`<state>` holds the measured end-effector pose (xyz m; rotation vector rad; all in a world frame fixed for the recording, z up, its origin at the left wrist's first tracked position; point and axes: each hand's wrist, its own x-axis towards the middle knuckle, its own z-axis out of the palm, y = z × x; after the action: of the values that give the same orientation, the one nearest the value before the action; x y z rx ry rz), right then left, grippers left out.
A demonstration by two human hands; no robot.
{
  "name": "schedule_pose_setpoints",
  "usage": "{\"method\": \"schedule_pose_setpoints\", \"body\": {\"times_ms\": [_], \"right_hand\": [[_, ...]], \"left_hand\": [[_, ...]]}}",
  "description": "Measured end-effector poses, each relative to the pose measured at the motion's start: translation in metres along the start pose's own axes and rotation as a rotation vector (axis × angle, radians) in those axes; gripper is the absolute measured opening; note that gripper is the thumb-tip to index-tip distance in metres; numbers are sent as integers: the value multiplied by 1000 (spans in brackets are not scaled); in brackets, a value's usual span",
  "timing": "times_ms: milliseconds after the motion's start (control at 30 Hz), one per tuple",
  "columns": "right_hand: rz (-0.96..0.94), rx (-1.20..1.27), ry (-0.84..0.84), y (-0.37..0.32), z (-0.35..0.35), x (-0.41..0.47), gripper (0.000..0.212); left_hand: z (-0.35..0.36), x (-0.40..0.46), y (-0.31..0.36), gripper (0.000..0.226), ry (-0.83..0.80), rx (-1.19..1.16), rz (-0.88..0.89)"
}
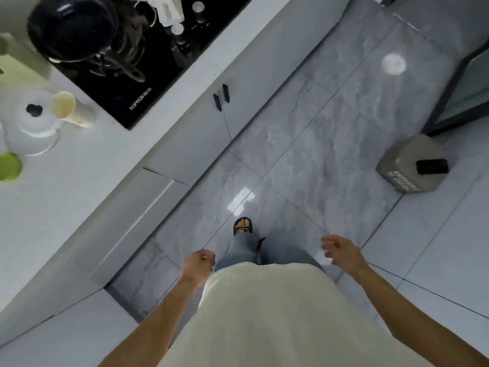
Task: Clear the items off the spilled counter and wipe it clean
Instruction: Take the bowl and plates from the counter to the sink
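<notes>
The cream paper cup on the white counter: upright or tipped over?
Tipped: the cream paper cup lies on its side, open mouth showing.

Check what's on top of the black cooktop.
On the black cooktop stands a dark pot with a glass lid, and knobs sit near its far end. The pot's contents are too blurred to tell.

Floor (330, 133): glossy grey marble-look tile. Cooktop (137, 83): glossy black glass. Counter (66, 197): smooth, matt white. Shirt (277, 313): matt cream cloth.
</notes>
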<state>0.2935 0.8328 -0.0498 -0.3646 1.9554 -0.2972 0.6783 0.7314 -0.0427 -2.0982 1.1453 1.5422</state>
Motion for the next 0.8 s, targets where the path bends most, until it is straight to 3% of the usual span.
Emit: {"method": "schedule_pose_setpoints", "body": {"times_ms": [167,400,600,800], "right_hand": [[146,-40,29,37,-11,-8,23],[256,-27,87,38,-60,16,27],[251,248,71,-15,-134,88,24],[87,327,118,-108,-210,159,17]], "left_hand": [[-17,37,135,20,-64,84,182],[-7,73,293,21,-93,239,309],[11,82,359,18,-61,299,270],[9,89,378,20,-38,436,186]]}}
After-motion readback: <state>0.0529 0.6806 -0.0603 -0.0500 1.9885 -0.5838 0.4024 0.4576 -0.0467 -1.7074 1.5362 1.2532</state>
